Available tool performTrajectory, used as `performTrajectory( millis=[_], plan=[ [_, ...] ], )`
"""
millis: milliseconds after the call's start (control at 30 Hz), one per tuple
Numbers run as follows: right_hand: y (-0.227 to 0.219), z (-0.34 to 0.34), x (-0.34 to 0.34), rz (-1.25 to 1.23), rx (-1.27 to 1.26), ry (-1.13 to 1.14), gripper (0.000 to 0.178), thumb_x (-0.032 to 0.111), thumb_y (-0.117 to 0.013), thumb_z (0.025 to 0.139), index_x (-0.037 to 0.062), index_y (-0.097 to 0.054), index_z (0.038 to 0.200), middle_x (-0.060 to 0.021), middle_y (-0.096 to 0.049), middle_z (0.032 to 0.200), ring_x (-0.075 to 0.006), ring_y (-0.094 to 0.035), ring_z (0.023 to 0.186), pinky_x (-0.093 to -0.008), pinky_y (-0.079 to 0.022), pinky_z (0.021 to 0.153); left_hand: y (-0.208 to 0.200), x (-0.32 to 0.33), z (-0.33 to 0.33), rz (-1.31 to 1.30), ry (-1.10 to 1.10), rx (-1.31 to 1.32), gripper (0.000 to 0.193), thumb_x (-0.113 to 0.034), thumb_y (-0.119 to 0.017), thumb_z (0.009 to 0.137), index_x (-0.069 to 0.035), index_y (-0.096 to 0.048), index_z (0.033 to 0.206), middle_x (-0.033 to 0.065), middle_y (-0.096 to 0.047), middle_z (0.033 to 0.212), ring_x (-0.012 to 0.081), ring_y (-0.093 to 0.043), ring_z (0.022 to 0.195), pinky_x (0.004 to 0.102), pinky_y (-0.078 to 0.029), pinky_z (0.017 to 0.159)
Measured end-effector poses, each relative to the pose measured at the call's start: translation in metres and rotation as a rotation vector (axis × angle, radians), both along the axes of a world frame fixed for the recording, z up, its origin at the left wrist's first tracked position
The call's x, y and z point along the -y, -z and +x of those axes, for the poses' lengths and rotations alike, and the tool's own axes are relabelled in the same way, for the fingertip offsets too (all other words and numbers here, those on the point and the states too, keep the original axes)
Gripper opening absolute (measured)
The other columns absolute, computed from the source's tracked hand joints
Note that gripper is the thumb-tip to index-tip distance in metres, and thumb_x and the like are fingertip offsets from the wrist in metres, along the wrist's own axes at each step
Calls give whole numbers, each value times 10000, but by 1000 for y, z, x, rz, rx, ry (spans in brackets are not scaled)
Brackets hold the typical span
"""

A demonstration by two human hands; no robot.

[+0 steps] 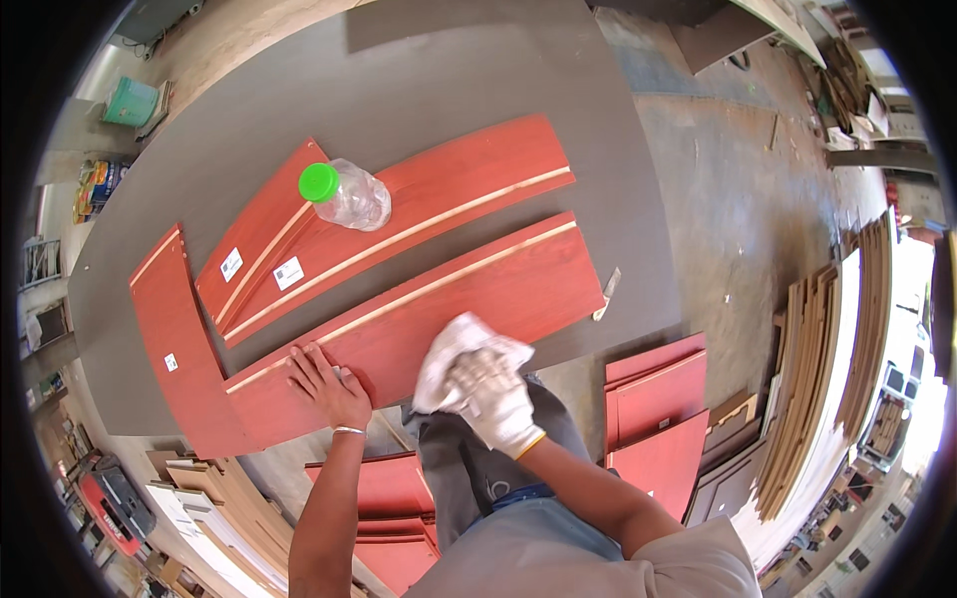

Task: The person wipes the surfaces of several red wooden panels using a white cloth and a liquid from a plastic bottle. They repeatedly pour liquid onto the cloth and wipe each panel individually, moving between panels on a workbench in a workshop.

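Observation:
A long red board [478, 289] with a pale strip along its far edge lies in front of me on the dark table. My left hand [334, 391], bare with a band at the wrist, rests on its near left part, fingers spread flat. A small pale spot shows by the thumb; I cannot tell what it is. Over the board's near edge, my right hand [488, 399] in a white knit glove is closed on a white cloth [469, 334]. Beyond lie two more red boards [469, 179], [269, 224] with a clear plastic jar [361, 199] with a green lid on top.
Another red board [179, 344] lies crosswise at the left of the dark tabletop [478, 60]. By the table's right edge is a thin pale piece [606, 294]. Red panels [658, 399] stand below, right of my legs. Stacked planks [807, 349] lie farther right.

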State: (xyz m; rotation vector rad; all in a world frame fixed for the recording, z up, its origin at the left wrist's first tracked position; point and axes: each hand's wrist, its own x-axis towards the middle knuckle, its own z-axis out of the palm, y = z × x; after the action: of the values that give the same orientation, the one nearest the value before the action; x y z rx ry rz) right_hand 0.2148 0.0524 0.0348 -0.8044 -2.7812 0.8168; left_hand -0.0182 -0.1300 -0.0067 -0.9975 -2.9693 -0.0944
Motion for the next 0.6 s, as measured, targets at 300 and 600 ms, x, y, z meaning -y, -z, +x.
performTrajectory(
  millis=[300,600],
  plan=[
    [28,34,-80,-102,-105,882,492,50,-662,854,57,-604,1343,-156,-560,1326,-314,-529,1167,-393,-449,985,-2,2,-3,-15,24,-18,730,-365,-350,1017,-22,-205,1645,254,-133,1715,460,-84,1586,606,-11,1258],
    [21,32,-79,-207,141,776,580,84,-644,867,54,-527,1434,-130,-406,1452,-318,-338,1340,-418,-331,1101,-11,-2,-1,-22,-30,43,771,-319,-427,953,4,-240,1627,286,-153,1698,495,-89,1572,639,-14,1253]
  ],
)
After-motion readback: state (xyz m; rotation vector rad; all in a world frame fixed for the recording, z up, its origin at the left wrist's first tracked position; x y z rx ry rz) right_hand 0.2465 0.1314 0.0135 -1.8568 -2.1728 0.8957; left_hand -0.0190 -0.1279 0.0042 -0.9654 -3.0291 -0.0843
